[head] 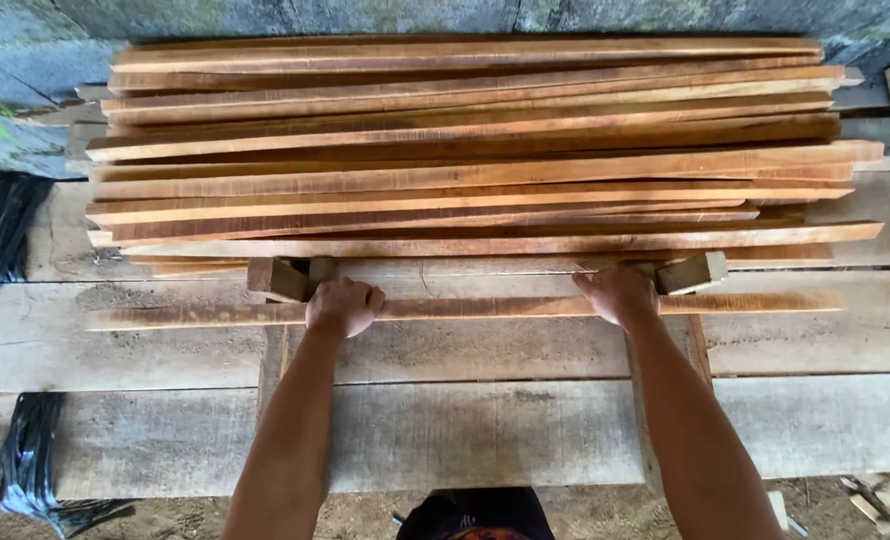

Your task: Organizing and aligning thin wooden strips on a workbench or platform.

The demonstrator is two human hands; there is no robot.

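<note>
Two hands on one strip, and you've got it pinned at both grips. Your left hand (344, 306) is curled into a fist over the long wooden strip (465, 309), fingers wrapped tight around it, knuckles up. Your right hand (620, 295) sits further along the same strip, palm pressed down on top with the fingers folded over the far edge, so it's closed on the wood too. That strip lies flat and level across the desk (145, 340), running left to right, its ends reaching well past both of your hands.

Just beyond your knuckles, two short wooden blocks poke out: one block (277, 278) beside your left hand, another block (693, 272) just beside your right. Behind them sits the big stack of strips (475, 150), reddish-brown, laid side by side and layered, all running the same way as the one you're holding, with their ends uneven on both sides.

The desk itself is made of broad grey weathered planks. Out at the left edge, black plastic wrapping (5, 230) hangs by the upper corner, and more black plastic (30, 450) trails near the lower one. Dirt ground shows below the front plank.
</note>
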